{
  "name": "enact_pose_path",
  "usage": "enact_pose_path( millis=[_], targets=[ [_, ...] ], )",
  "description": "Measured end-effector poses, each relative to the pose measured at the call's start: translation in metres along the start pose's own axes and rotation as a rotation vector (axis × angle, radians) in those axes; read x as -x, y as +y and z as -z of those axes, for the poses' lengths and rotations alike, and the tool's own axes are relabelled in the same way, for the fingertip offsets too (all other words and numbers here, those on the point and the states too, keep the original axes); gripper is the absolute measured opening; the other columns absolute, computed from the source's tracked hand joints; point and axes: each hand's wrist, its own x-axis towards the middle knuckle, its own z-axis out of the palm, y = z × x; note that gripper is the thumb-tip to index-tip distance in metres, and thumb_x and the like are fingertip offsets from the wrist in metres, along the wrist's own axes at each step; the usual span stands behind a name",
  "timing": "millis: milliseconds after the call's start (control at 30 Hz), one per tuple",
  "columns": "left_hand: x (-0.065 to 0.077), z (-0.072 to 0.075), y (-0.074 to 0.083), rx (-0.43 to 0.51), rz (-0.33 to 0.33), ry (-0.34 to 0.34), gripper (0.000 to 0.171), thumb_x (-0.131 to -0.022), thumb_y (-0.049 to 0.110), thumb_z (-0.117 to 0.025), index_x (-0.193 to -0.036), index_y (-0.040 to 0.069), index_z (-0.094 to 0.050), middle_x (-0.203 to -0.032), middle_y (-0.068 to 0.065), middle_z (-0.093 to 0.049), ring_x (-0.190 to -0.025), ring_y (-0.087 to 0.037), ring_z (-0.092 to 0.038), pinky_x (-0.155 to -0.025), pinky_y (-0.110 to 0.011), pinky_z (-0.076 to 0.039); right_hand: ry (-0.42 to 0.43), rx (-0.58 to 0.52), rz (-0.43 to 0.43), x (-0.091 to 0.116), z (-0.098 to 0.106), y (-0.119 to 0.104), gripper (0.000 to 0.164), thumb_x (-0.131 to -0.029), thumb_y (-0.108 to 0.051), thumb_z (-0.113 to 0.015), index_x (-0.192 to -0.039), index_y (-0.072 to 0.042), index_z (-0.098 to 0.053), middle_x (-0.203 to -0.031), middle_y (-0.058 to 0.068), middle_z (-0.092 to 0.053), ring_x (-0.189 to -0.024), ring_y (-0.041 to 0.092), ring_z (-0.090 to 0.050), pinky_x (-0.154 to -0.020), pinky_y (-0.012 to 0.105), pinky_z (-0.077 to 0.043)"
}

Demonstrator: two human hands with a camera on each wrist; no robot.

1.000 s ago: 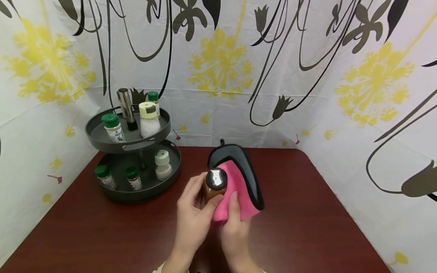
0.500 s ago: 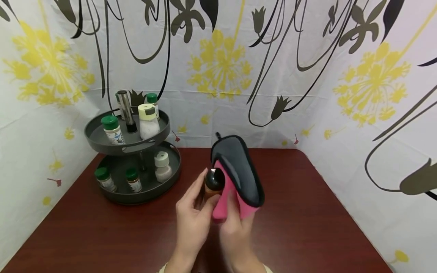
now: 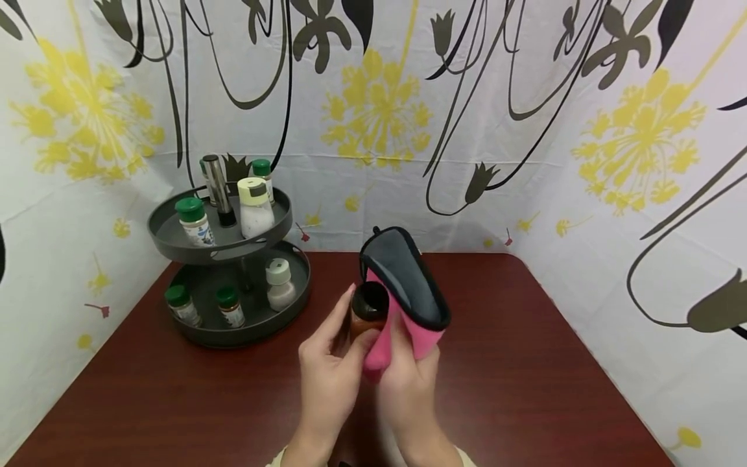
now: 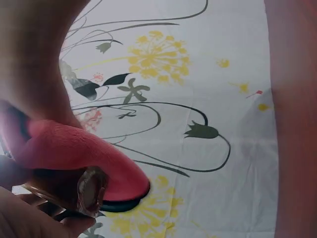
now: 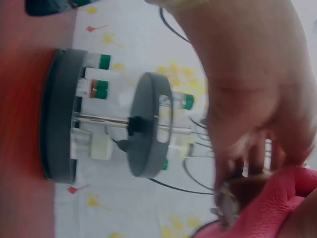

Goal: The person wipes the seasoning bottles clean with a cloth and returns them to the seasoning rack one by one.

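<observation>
My left hand [image 3: 329, 376] grips a small brown bottle [image 3: 369, 318] by its sides, its dark shiny cap tilted up towards the head camera. With my right hand [image 3: 408, 395] I hold a cleaning cloth, pink [image 3: 382, 347] and plush on one side, dark grey with a black edge and hanging loop on the other. The cloth is folded, its pink side against the bottle's right side. In the left wrist view the bottle's clear base [image 4: 91, 191] shows beside the pink cloth [image 4: 74, 153]. Fingers behind the bottle and cloth are partly hidden.
A dark two-tier turntable rack [image 3: 233, 334] stands at the left back of the red-brown table [image 3: 513, 383]. Its tiers carry several green-capped spice jars [image 3: 195, 224], white shakers [image 3: 255, 211] and a silver cylinder [image 3: 216, 185]. A flowered curtain [image 3: 373, 194] encloses the table's back and sides.
My right hand has turned the cloth so that more of its grey side faces up and the pink side is less visible. The bottle stays in my left hand, nearly in place.
</observation>
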Motion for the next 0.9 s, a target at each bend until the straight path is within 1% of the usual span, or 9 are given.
enact_pose_path(
  millis=[100,200,300,400,467,567,767,833,900],
  targets=[
    [0.001,0.0,0.001,0.029,0.016,0.03,0.063,-0.088,-0.005,-0.081,-0.147,0.014,-0.065,-0.142,-0.014,-0.07,-0.125,-0.009,-0.071,-0.1,-0.023,-0.057,-0.009,0.043,0.179,0.008,-0.003,0.013,0.041,-0.11,0.005,-0.041,-0.148,-0.002,-0.055,-0.085,0.009,-0.063,-0.08,0.012,-0.064,-0.085,0.023,-0.054],
    [-0.002,0.001,0.003,0.027,-0.014,0.049,0.063,-0.088,-0.006,-0.081,-0.146,0.011,-0.065,-0.142,-0.016,-0.069,-0.123,-0.008,-0.071,-0.098,-0.022,-0.058,-0.016,0.067,0.196,0.015,-0.005,0.031,0.046,-0.108,0.009,-0.04,-0.153,0.002,-0.048,-0.12,0.006,-0.07,-0.112,0.007,-0.066,-0.102,0.019,-0.051],
    [-0.004,0.002,0.002,-0.012,-0.048,0.045,0.063,-0.087,-0.004,-0.083,-0.146,0.008,-0.065,-0.144,-0.015,-0.069,-0.127,-0.008,-0.069,-0.099,-0.02,-0.057,-0.01,-0.006,-0.045,0.014,-0.003,0.038,0.037,-0.114,-0.009,-0.042,-0.149,-0.002,-0.052,-0.127,0.0,-0.073,-0.114,0.009,-0.07,-0.1,0.022,-0.056],
    [-0.001,0.002,-0.002,-0.054,-0.034,0.039,0.062,-0.086,-0.001,-0.084,-0.145,0.009,-0.066,-0.143,-0.011,-0.07,-0.127,-0.006,-0.068,-0.097,-0.016,-0.057,0.014,-0.07,-0.322,0.004,0.0,0.029,0.04,-0.114,-0.034,-0.048,-0.126,0.0,-0.065,-0.086,-0.003,-0.076,-0.072,0.012,-0.074,-0.066,0.026,-0.06],
    [0.003,0.0,-0.004,-0.063,-0.008,0.029,0.062,-0.086,0.0,-0.085,-0.145,0.011,-0.067,-0.143,-0.009,-0.07,-0.128,-0.007,-0.068,-0.098,-0.017,-0.056,0.02,-0.068,-0.379,-0.002,0.004,0.019,0.044,-0.113,-0.04,-0.05,-0.12,-0.001,-0.067,-0.068,0.0,-0.068,-0.056,0.014,-0.065,-0.055,0.028,-0.056],
    [0.007,-0.003,-0.006,-0.032,0.016,0.008,0.062,-0.087,0.0,-0.085,-0.145,0.013,-0.067,-0.143,-0.009,-0.07,-0.128,-0.011,-0.069,-0.1,-0.021,-0.057,0.04,-0.03,-0.281,-0.002,0.006,0.008,0.04,-0.114,-0.034,-0.049,-0.125,-0.001,-0.069,-0.077,0.0,-0.07,-0.064,0.013,-0.066,-0.063,0.027,-0.058],
    [0.005,-0.007,-0.007,-0.004,-0.024,-0.001,0.06,-0.087,-0.001,-0.084,-0.144,0.008,-0.067,-0.14,-0.012,-0.071,-0.122,-0.012,-0.072,-0.097,-0.023,-0.059,0.075,-0.021,0.043,0.009,0.003,0.02,0.041,-0.114,-0.009,-0.04,-0.153,-0.004,-0.052,-0.136,0.006,-0.067,-0.12,0.014,-0.064,-0.105,0.022,-0.052],
    [0.003,-0.006,-0.007,-0.017,-0.031,0.013,0.06,-0.087,-0.001,-0.085,-0.143,0.005,-0.067,-0.14,-0.013,-0.071,-0.121,-0.01,-0.072,-0.096,-0.021,-0.059,0.078,-0.024,0.008,0.013,0.001,0.03,0.04,-0.115,-0.01,-0.04,-0.153,-0.005,-0.052,-0.138,0.006,-0.067,-0.122,0.012,-0.065,-0.104,0.022,-0.053],
    [0.002,-0.005,-0.009,-0.045,-0.025,0.031,0.06,-0.086,0.001,-0.086,-0.143,0.007,-0.068,-0.14,-0.012,-0.072,-0.12,-0.008,-0.071,-0.094,-0.018,-0.059,0.072,-0.054,-0.124,0.014,0.0,0.04,0.037,-0.116,-0.019,-0.042,-0.146,-0.003,-0.057,-0.119,0.006,-0.075,-0.101,0.01,-0.073,-0.085,0.024,-0.061]
  ],
)
